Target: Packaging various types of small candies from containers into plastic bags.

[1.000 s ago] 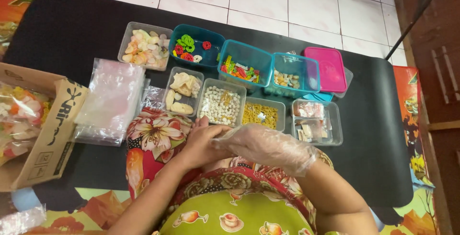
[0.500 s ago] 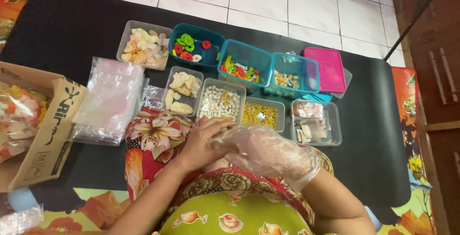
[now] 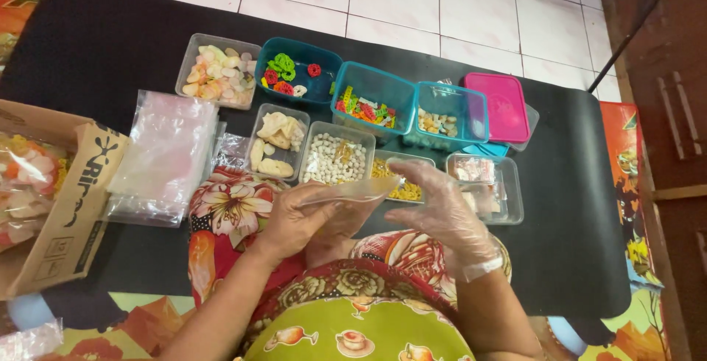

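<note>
- A small clear bag (image 3: 346,197) is held in the left hand (image 3: 294,221), just above the lap and near the table's front edge.
- The left hand is bare and half curled; the bag's lower part is pinched between thumb and fingers, and the palm is turned inward.
- The right hand (image 3: 442,214) is covered by a thin clear glove, with a band of it seen at the wrist.
- The right hand is spread wide open, its fingers pointed up and left toward the bag's upper corner; whether the fingertips actually touch the plastic cannot be told, as film and glove blur together.
- Both forearms are brought in from the bottom of the view and angled toward each other, so the hands meet over the flowered cloth (image 3: 232,210).
- The bag's top edge is stretched toward the tub of yellow bits (image 3: 401,184), which is partly covered by it.
- Just left of that tub, a clear tub of white beads (image 3: 335,158) is set on the black table (image 3: 96,51).
- Further left, a clear tub of pale crackers (image 3: 276,140) is seen.
- Behind these, a row of teal tubs (image 3: 372,99) with coloured pieces is lined up, ended by a pink lid (image 3: 504,107).
- A stack of clear bags (image 3: 166,155) is laid beside a cardboard box (image 3: 66,214) at the left.
</note>
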